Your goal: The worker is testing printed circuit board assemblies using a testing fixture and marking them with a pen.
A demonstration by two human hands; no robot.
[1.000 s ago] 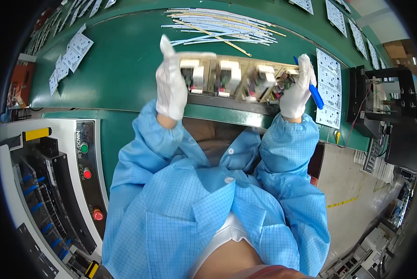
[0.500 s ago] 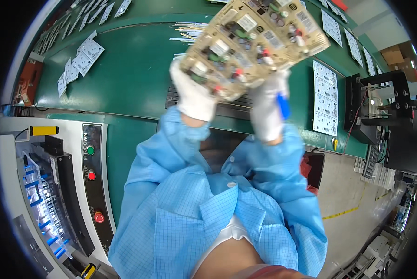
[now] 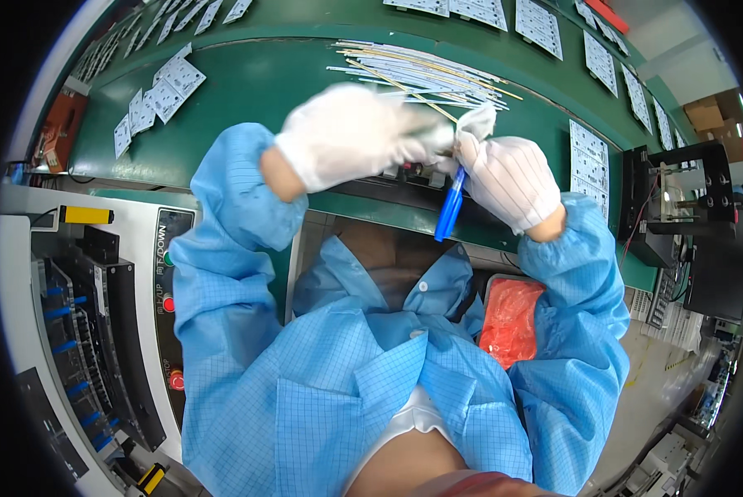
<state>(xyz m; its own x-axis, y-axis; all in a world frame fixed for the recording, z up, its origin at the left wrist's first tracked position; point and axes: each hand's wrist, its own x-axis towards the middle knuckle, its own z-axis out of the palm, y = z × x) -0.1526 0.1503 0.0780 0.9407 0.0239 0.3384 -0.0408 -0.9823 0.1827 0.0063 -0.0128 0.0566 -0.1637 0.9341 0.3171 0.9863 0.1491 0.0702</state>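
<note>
My right hand [image 3: 512,182], in a white striped glove, is closed with a blue pen [image 3: 451,211] sticking out below its fingers. My left hand [image 3: 346,137], also white-gloved, is beside it to the left; its fingers are smeared by motion and I cannot make out what they hold. Under the hands a little of some circuit board parts [image 3: 413,172] shows, dark with a red spot; the rest is hidden by the gloves. Just beyond the hands lies a loose pile of thin white and tan strips [image 3: 421,70] on the green bench [image 3: 247,99].
White printed board panels [image 3: 588,161] lie at the right and along the back, with more small boards [image 3: 168,87] at the left. A machine with red and green buttons [image 3: 168,304] stands at my left. A black fixture [image 3: 678,195] is at the right. A red bag [image 3: 510,321] sits below the bench edge.
The tan panel of circuit boards that both hands held up is no longer seen raised. The hands have come together lower over the bench edge, and the strip pile shows more fully.
</note>
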